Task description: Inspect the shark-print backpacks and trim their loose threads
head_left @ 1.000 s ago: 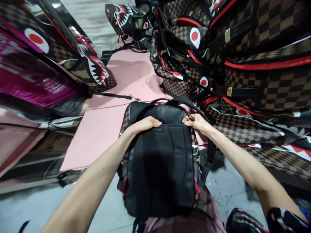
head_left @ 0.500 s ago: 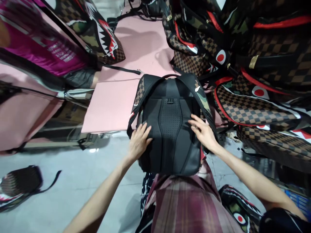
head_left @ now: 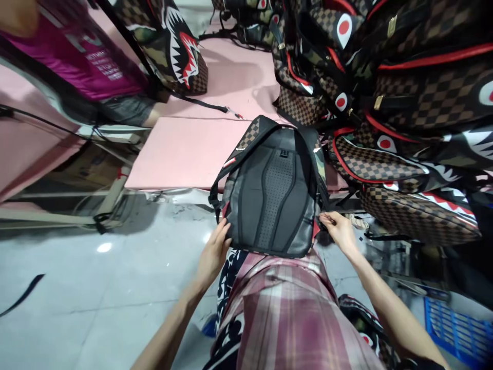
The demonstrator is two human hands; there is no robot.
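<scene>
A backpack [head_left: 275, 200] lies with its black padded back panel facing up, partly on the pink table [head_left: 181, 154] and partly over my lap. Its two shoulder straps arch along its sides. My left hand [head_left: 215, 246] rests against the lower left edge of the bag, thumb and fingers bent round that edge. At the lower right side, my right hand [head_left: 339, 231] has its fingertips pinched together on a dark strap end beside a red patch of the bag.
Checkered backpacks with red trim [head_left: 385, 159] are piled on the right. A shark-mouth bag [head_left: 187, 56] stands at the back left, near a person in a magenta shirt [head_left: 84, 56]. A blue crate [head_left: 458, 329] is at the lower right.
Both hands have moved off the back panel to the bag's lower sides, and the right fingers have closed. The backpack is tilted slightly, and the view has shifted.
</scene>
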